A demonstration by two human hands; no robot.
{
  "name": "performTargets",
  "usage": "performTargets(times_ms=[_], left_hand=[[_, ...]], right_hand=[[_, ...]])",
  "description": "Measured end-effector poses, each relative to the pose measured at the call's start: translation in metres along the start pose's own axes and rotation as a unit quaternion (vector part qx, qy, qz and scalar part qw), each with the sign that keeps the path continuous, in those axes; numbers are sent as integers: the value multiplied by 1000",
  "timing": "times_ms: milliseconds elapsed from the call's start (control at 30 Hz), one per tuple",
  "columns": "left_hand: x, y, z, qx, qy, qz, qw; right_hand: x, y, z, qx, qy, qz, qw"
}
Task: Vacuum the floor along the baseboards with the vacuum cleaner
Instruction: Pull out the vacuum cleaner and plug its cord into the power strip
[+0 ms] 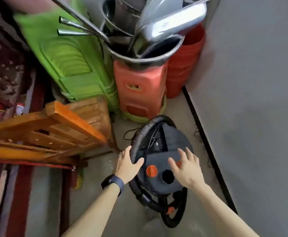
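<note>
A black canister vacuum cleaner [162, 156] with orange buttons stands on the grey floor near the wall. Its ribbed black hose [138, 142] loops over the top and around the left side. My left hand [127, 165], with a dark band on the wrist, grips the hose at the canister's left edge, thumb hooked over it. My right hand [185, 168] hovers with spread fingers over the right of the canister top, above an orange button; I cannot tell whether it touches. A dark baseboard [203, 134] runs along the wall on the right.
Stacked red stools [139, 93] carrying a metal basin of steel pans [146, 53] stand just behind the vacuum. Green plastic chairs [68, 60] lean to the left. A wooden chair [54, 134] lies at left. An orange bin [186, 65] is in the corner.
</note>
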State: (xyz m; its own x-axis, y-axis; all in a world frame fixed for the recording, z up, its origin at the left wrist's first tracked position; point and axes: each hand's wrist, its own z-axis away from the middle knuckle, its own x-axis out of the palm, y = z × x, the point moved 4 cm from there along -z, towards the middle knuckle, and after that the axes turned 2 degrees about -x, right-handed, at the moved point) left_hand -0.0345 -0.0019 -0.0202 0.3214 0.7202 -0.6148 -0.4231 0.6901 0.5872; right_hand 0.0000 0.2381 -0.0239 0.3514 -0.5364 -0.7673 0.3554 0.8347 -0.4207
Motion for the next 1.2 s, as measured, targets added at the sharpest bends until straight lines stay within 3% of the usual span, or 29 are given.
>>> performTargets(times_ms=[133, 267, 367, 500, 567, 800, 1200], left_hand=[[23, 0, -51, -11, 2, 26, 1000], [46, 20, -100, -3, 42, -17, 999], [64, 35, -119, -2, 56, -8, 998], [78, 42, -124, -53, 77, -151, 984], [78, 38, -122, -66, 75, -172, 980], [89, 20, -91, -69, 128, -133, 980], [115, -34, 12, -94, 116, -133, 980]], right_hand=[[18, 12, -52, 84, -6, -46, 995], [38, 26, -79, 135, -16, -31, 990], [45, 30, -79, 111, 6, 3, 994], [47, 35, -80, 69, -7, 45, 997], [46, 38, -82, 55, -17, 63, 996], [60, 53, -74, -8, -38, 60, 997], [106, 90, 30, -57, -80, 65, 993]])
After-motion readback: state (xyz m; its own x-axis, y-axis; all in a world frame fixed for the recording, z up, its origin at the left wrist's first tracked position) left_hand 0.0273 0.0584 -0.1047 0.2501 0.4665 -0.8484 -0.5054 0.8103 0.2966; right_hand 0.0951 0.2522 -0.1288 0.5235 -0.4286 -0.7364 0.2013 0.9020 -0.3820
